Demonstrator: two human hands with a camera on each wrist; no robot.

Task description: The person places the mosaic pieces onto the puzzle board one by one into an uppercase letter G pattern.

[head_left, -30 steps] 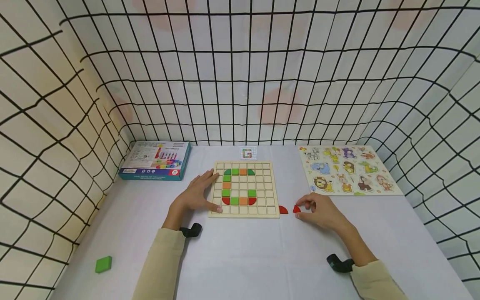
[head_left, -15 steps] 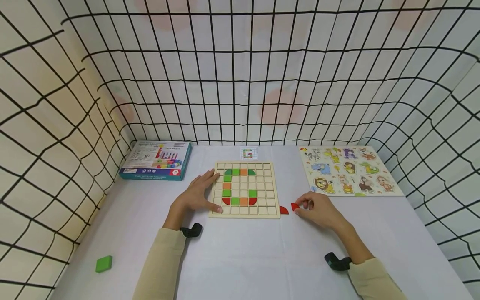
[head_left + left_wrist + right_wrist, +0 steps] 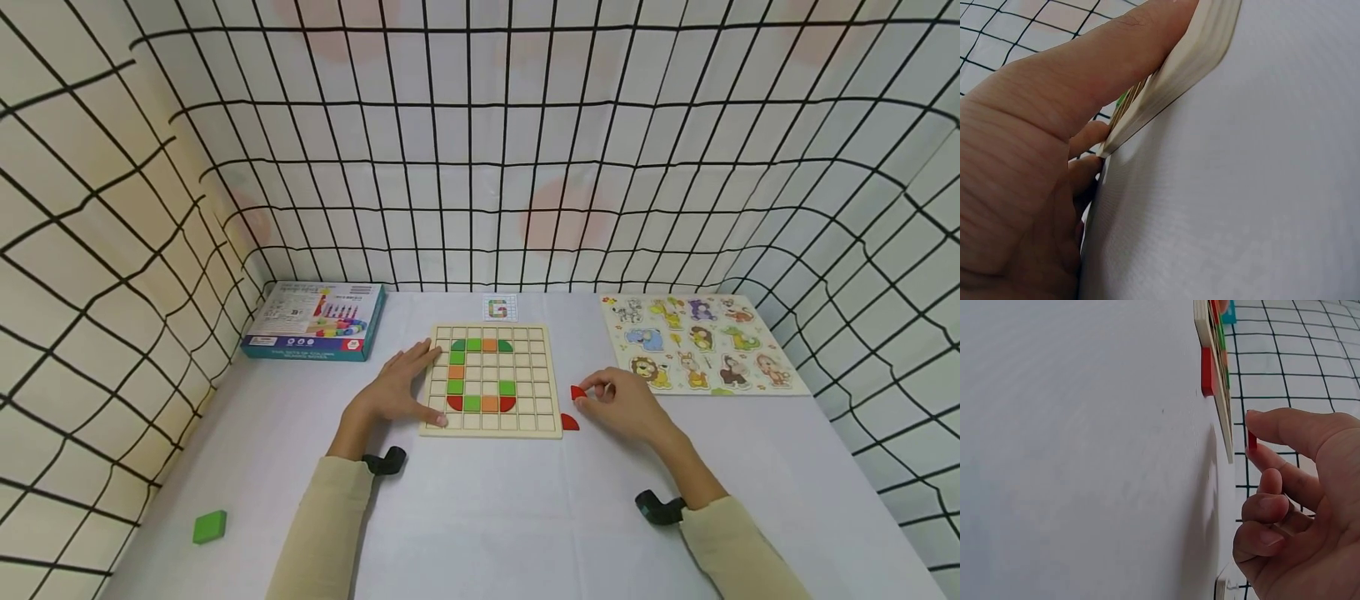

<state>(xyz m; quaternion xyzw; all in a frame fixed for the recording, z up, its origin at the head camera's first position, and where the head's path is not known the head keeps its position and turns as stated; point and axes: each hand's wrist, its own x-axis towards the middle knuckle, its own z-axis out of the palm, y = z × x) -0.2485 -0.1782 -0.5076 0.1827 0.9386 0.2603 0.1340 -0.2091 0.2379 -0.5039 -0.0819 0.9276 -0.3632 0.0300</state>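
Observation:
A wooden grid board (image 3: 534, 423) lies on the table, with green, orange and red tiles forming a C-like outline in its cells. My left hand (image 3: 393, 393) rests at the board's left side, its thumb lying over the near left corner and its other fingers extended along the edge. Between thumb and fingertip, my right hand (image 3: 621, 406) pinches a red quarter-round tile (image 3: 577, 392) just right of the board. The right wrist view shows this tile (image 3: 1252, 439) held above the table. Another red tile (image 3: 570, 422) lies against the board's near right corner.
Behind the board is a small pattern card (image 3: 500, 307). A boxed set (image 3: 313, 322) sits back left, and an animal puzzle board (image 3: 705, 343) back right, close to my right hand. One green block (image 3: 209, 527) lies front left. Black netting (image 3: 480, 167) surrounds the table.
My right hand has lifted the red tile off the table and carried it left and away from me, toward the board. The left hand stays where it was.

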